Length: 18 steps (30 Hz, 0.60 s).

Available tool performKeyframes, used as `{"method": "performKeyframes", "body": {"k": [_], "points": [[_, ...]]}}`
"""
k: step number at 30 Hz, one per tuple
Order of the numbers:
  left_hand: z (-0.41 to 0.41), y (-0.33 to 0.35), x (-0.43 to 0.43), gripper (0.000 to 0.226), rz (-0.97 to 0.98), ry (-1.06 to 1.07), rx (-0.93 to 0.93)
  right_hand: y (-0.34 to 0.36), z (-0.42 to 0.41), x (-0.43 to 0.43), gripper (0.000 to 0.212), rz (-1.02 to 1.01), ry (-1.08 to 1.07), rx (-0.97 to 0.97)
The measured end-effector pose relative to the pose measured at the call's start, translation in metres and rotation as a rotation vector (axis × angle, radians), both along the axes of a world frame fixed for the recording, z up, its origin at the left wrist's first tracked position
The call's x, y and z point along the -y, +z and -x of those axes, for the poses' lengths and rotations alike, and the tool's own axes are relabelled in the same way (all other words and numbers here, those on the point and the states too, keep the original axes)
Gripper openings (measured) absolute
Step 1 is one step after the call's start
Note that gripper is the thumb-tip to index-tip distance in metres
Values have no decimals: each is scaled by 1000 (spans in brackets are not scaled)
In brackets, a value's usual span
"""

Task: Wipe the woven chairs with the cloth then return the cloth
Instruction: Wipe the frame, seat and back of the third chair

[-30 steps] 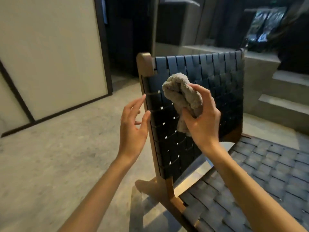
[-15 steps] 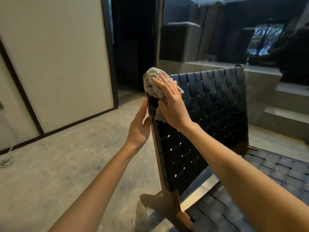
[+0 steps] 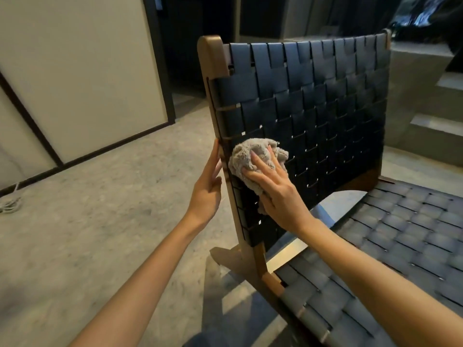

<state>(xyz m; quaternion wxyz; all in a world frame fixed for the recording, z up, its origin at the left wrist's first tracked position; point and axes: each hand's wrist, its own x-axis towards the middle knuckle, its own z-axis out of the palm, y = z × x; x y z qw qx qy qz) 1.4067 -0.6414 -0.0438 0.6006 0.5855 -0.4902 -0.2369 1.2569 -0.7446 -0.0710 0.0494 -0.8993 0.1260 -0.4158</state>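
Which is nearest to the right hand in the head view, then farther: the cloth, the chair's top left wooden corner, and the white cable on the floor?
From the right hand:
1. Cloth, gripped under its fingers.
2. Wooden corner, up and left.
3. White cable, far left on the floor.

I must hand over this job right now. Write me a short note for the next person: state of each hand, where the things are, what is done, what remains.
Left hand: open, straight fingers resting on the wooden side post of the chair backrest.
Right hand: presses the grey cloth against the woven backrest, low on its left part.
Done: cannot be judged from this view; wiping is under way.
Left: finish the backrest, wipe the woven seat, do any other chairs, then return the cloth.
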Motion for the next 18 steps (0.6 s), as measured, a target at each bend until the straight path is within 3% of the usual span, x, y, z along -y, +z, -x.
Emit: {"method": "performKeyframes", "body": {"k": [3, 9, 15, 18], "points": [[7, -7, -4, 85, -28, 16, 42, -47, 28, -6, 32, -13, 23, -80], [21, -20, -6, 74, -26, 31, -29, -80, 74, -20, 34, -80, 20, -251], [17, -16, -11, 70, -20, 36, -50, 13, 32, -27, 35, -29, 37, 94], [15, -8, -12, 55, 2, 86, -15, 73, -16, -18, 38, 46, 29, 145]]}}
